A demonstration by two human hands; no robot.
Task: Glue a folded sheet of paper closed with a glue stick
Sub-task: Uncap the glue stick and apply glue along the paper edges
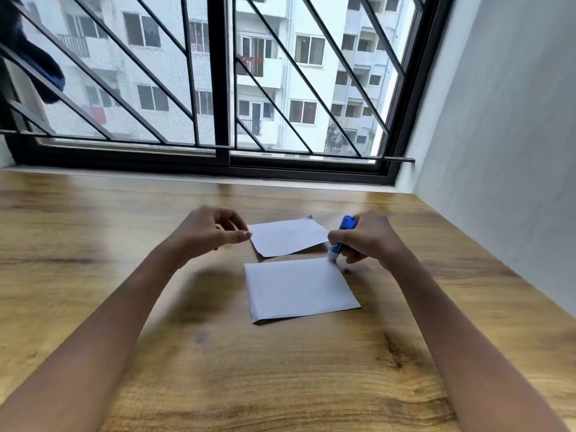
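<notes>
1. Behind the wooden desk [93,244] runs a barred window [218,88]; a grey wall [498,120] closes the right side.
2. Centre frame lies the folded sheet [299,288], flap [288,236] raised behind it, bare desk all round.
3. Right hand [367,236] is clamped on the glue stick [341,238], tip at the sheet's upper right corner.
4. Left hand [215,227] pinches the flap's left edge.

On the table [93,275] in front of you lie two papers: the folded sheet [299,289] nearer you, the second sheet [288,236] just behind it. Your left hand [212,229] is at the far sheet's left edge; your right hand [367,238], to the right, holds the glue stick [341,240] with its tip on the near sheet's far right corner.
</notes>
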